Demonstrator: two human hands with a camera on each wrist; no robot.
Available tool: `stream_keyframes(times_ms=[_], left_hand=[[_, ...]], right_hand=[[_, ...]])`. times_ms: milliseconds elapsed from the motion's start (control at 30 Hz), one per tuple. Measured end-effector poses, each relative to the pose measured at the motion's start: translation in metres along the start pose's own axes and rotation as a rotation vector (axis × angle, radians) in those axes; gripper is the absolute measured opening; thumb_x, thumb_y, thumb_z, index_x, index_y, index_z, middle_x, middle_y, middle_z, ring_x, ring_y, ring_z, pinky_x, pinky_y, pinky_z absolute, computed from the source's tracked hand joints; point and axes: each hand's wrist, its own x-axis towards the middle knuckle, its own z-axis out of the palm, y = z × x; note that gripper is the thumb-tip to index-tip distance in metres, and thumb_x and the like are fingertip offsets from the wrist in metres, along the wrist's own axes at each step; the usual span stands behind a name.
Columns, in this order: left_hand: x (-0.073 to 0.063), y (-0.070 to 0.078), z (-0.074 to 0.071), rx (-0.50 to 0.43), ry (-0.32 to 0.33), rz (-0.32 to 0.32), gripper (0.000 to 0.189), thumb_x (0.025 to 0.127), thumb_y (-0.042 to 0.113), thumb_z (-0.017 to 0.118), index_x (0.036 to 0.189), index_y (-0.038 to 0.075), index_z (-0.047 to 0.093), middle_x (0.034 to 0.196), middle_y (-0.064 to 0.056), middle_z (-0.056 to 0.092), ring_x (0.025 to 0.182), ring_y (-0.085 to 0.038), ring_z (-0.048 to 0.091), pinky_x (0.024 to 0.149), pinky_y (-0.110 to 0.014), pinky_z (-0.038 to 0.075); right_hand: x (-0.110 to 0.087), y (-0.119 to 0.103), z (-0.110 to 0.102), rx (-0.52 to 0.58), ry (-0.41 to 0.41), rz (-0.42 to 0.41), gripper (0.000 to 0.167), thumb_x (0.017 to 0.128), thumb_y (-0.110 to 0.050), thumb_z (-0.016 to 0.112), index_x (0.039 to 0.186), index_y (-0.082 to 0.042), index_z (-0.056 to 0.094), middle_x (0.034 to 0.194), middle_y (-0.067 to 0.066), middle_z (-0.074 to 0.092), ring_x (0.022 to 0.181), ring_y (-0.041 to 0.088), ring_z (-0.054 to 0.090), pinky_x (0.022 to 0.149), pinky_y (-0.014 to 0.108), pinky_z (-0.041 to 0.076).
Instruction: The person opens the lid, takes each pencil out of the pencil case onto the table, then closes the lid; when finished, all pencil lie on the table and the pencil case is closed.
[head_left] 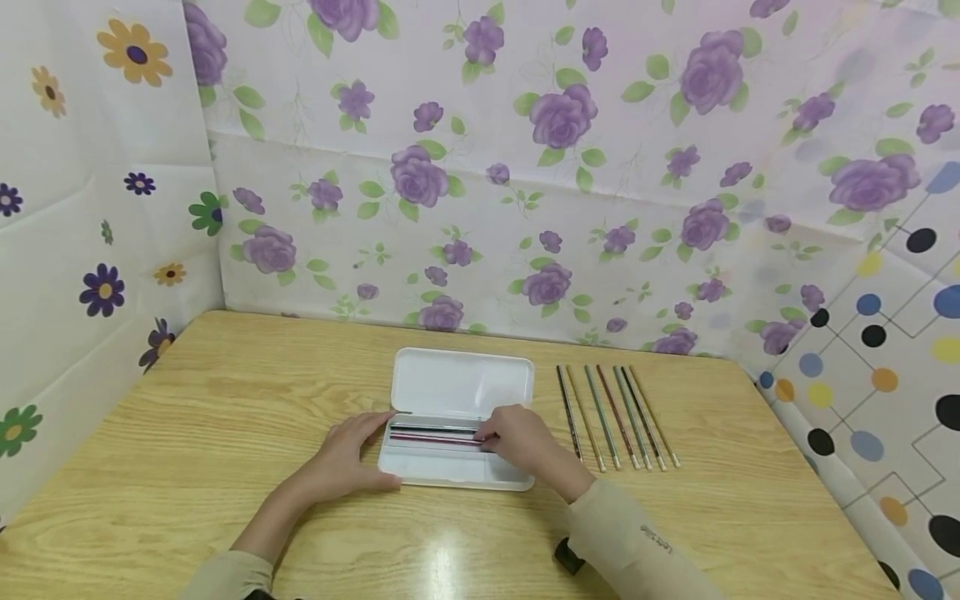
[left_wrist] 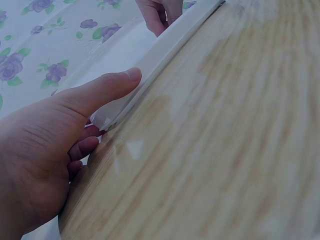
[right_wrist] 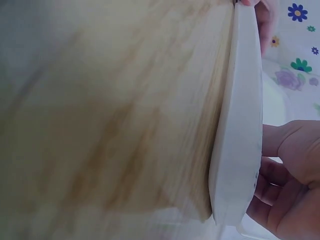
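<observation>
A white pencil case (head_left: 457, 473) lies on the table with its lid (head_left: 462, 382) raised at the back. Inside, a dark pencil (head_left: 427, 429) and a red pencil (head_left: 435, 439) lie side by side. My left hand (head_left: 341, 462) holds the case's left end, thumb at the front edge and fingers at the back corner. In the left wrist view its thumb (left_wrist: 112, 90) lies along the rim. My right hand (head_left: 519, 437) reaches into the case with curled fingers, pinching the right end of a pencil. Its fingertips are hidden behind the case wall (right_wrist: 240, 120) in the right wrist view.
Right of the case, several pencils (head_left: 617, 417) lie in a spread row, erasers toward me. The wooden table (head_left: 225, 400) meets a flowered cloth (head_left: 480, 233) at the back. A dotted cloth (head_left: 870, 400) hangs along the right side.
</observation>
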Motion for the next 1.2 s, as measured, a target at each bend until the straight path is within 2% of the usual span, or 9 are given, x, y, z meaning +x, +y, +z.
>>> stream_keyframes(times_ms=[200, 333, 567, 733, 1033, 1200], left_hand=[[0.0, 0.001, 0.0, -0.014, -0.005, -0.006, 0.099, 0.066, 0.048, 0.084, 0.145, 0.005, 0.042, 0.14, -0.017, 0.047, 0.133, -0.044, 0.03, 0.106, -0.061, 0.015], [-0.001, 0.001, 0.0, -0.015, -0.004, -0.009, 0.099, 0.066, 0.048, 0.084, 0.145, 0.005, 0.042, 0.14, -0.017, 0.047, 0.134, -0.044, 0.03, 0.106, -0.061, 0.015], [-0.001, 0.001, 0.0, -0.022, -0.016, -0.019, 0.1, 0.067, 0.049, 0.084, 0.146, 0.005, 0.04, 0.142, -0.019, 0.044, 0.137, -0.047, 0.022, 0.106, -0.064, 0.012], [-0.001, 0.002, -0.001, -0.027, -0.02, -0.027, 0.101, 0.067, 0.049, 0.084, 0.146, 0.005, 0.04, 0.143, -0.02, 0.043, 0.136, -0.046, 0.024, 0.106, -0.064, 0.012], [-0.001, 0.002, 0.0, -0.007, -0.007, -0.022, 0.099, 0.067, 0.047, 0.084, 0.145, 0.005, 0.042, 0.141, -0.019, 0.046, 0.137, -0.047, 0.024, 0.106, -0.062, 0.013], [-0.001, 0.002, 0.0, -0.012, -0.009, -0.017, 0.099, 0.067, 0.048, 0.084, 0.145, 0.005, 0.041, 0.141, -0.019, 0.046, 0.136, -0.047, 0.025, 0.106, -0.063, 0.013]], right_hand=[[-0.001, -0.002, -0.001, -0.025, -0.004, -0.015, 0.007, 0.085, -0.005, 0.073, 0.086, -0.01, 0.078, 0.08, -0.001, 0.068, 0.076, 0.013, 0.063, 0.068, 0.029, 0.051], [-0.002, -0.003, -0.002, -0.023, -0.025, -0.013, 0.009, 0.088, -0.003, 0.069, 0.088, -0.008, 0.076, 0.081, 0.0, 0.066, 0.076, 0.015, 0.061, 0.067, 0.029, 0.05], [-0.005, -0.003, -0.007, 0.05, -0.052, 0.006, 0.006, 0.09, -0.004, 0.066, 0.091, -0.006, 0.072, 0.083, 0.001, 0.062, 0.079, 0.016, 0.059, 0.072, 0.029, 0.051], [-0.005, -0.002, -0.016, 0.077, -0.014, 0.002, 0.008, 0.091, -0.001, 0.065, 0.095, -0.006, 0.07, 0.085, 0.0, 0.061, 0.081, 0.016, 0.058, 0.073, 0.03, 0.05], [-0.008, 0.005, -0.034, 0.115, 0.056, 0.136, 0.009, 0.091, 0.001, 0.064, 0.094, -0.004, 0.069, 0.087, 0.001, 0.062, 0.08, 0.015, 0.058, 0.072, 0.033, 0.05], [-0.015, 0.018, -0.04, 0.132, 0.134, 0.198, 0.008, 0.089, 0.002, 0.065, 0.094, -0.003, 0.068, 0.09, 0.004, 0.063, 0.083, 0.018, 0.059, 0.073, 0.033, 0.051]])
